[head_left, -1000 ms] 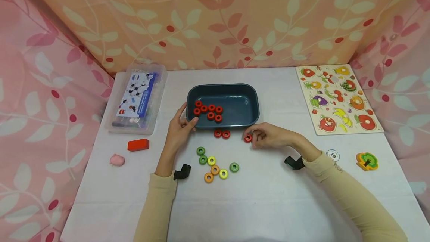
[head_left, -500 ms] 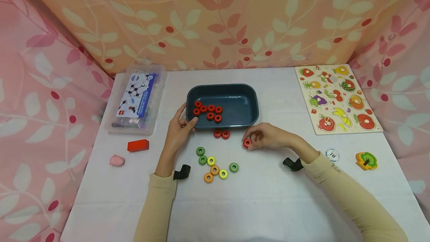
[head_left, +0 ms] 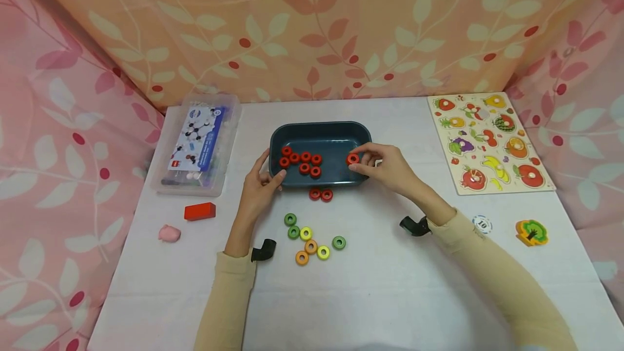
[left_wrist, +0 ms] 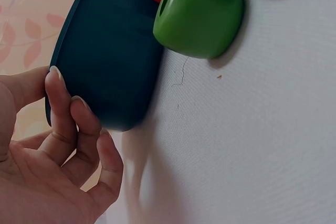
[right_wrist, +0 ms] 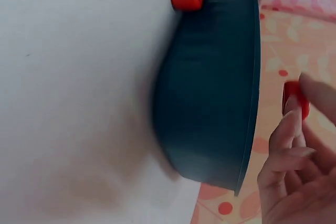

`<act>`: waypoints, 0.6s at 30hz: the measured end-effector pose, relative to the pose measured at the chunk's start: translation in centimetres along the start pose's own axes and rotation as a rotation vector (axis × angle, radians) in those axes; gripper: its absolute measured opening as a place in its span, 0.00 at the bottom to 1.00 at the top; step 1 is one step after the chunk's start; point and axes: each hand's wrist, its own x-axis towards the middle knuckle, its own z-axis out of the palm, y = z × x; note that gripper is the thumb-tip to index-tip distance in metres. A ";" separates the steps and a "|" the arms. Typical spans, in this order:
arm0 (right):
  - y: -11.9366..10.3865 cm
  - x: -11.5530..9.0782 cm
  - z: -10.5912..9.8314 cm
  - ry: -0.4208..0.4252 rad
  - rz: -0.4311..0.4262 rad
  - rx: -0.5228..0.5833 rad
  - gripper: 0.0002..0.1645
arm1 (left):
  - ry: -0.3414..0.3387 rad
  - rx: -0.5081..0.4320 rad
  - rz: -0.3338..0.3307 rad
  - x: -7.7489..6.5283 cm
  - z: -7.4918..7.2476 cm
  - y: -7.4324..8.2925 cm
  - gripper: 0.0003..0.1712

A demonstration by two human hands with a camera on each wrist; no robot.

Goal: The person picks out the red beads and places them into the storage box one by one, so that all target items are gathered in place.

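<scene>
A dark blue rectangular dish [head_left: 341, 182] stands mid-table with several red rings [head_left: 304, 169] at its left end. My left hand [head_left: 260, 187] holds the dish's left end, thumb at the front corner; the left wrist view shows fingertips [left_wrist: 56, 77] against its wall. Between thumb and fingers, my right hand [head_left: 390, 169] pinches one red ring [head_left: 348, 160] above the dish's right end. In the right wrist view that red ring [right_wrist: 289, 92] is above the dish rim. Two more red rings [head_left: 326, 200] lie on the cloth by the dish's front side.
Nearer the front lie loose green rings [head_left: 290, 214], yellow rings [head_left: 323, 258] and orange rings [head_left: 301, 263]. At left are a clear plastic case [head_left: 195, 140], a red block [head_left: 200, 212] and a pink pig figure [head_left: 169, 233]. A fruit puzzle board [head_left: 487, 145], a chip [head_left: 482, 225] and a tree block [head_left: 532, 233] lie right.
My right hand has lifted a red ring off the cloth in front of the dish and carried it up over the dish's right end. My left hand has stayed at the dish.
</scene>
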 end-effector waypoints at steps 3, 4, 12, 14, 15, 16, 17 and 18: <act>0.0 0.7 0.3 0.020 0.028 -0.015 0.20 | -0.001 0.001 -0.001 0.0 0.0 0.0 0.41; 0.0 0.9 0.4 0.012 0.035 -0.021 0.20 | -0.001 0.003 -0.002 0.0 0.0 0.0 0.41; -0.5 2.6 2.2 -0.065 0.050 -0.203 0.18 | 0.003 0.007 0.001 0.0 0.0 -0.1 0.41; -0.3 3.0 2.9 -0.093 0.045 -0.326 0.18 | 0.003 0.009 0.007 0.0 0.1 -0.1 0.41; -0.2 3.2 3.2 -0.104 0.043 -0.383 0.18 | 0.002 0.010 0.009 0.0 0.1 -0.1 0.41; -0.2 3.4 3.6 -0.114 0.043 -0.426 0.18 | 0.004 0.012 0.011 0.0 0.1 -0.1 0.41; -0.2 3.6 4.0 -0.121 0.044 -0.455 0.18 | 0.006 0.013 0.011 0.0 0.0 -0.1 0.41; -0.2 3.8 4.3 -0.128 0.050 -0.470 0.18 | 0.007 0.013 0.011 0.0 0.0 -0.1 0.41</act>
